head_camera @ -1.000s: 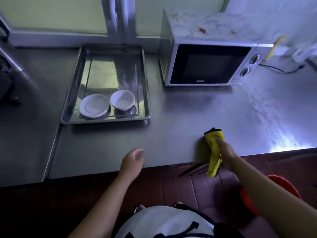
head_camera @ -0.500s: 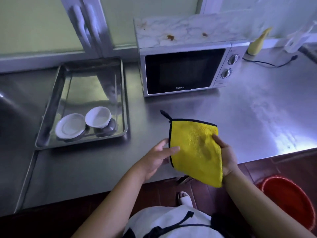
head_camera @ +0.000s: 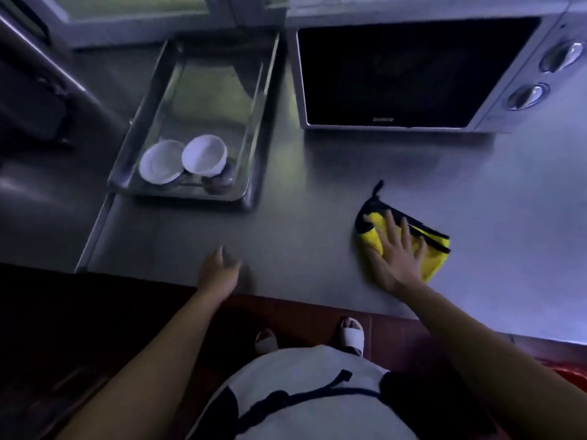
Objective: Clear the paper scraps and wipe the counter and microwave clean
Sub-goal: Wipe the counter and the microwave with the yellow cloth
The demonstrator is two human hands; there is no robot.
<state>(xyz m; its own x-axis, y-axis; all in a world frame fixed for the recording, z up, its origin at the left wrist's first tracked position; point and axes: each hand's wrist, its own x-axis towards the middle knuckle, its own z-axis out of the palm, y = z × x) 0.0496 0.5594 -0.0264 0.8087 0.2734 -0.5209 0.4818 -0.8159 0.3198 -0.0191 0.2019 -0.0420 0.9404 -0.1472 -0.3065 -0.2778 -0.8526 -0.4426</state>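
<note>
A yellow cloth point(head_camera: 435, 252) with black trim lies folded on the steel counter point(head_camera: 317, 198), right of centre and in front of the microwave point(head_camera: 413, 74). My right hand point(head_camera: 397, 252) presses flat on top of it with fingers spread. My left hand point(head_camera: 219, 271) hovers near the counter's front edge, fingers loosely apart and holding nothing. The microwave has a dark door and two knobs at its right side. No paper scraps show on the counter.
A steel tray point(head_camera: 254, 173) holding two white bowls point(head_camera: 184, 158) stands at the back left beside the microwave. A sink basin point(head_camera: 38, 192) lies further left. A red bucket's rim point(head_camera: 568, 373) shows on the floor at lower right.
The cloth, held spread between both hands in front of me, now lies folded on the counter under my right palm. My left hand let go and drew left. The view tilted down.
</note>
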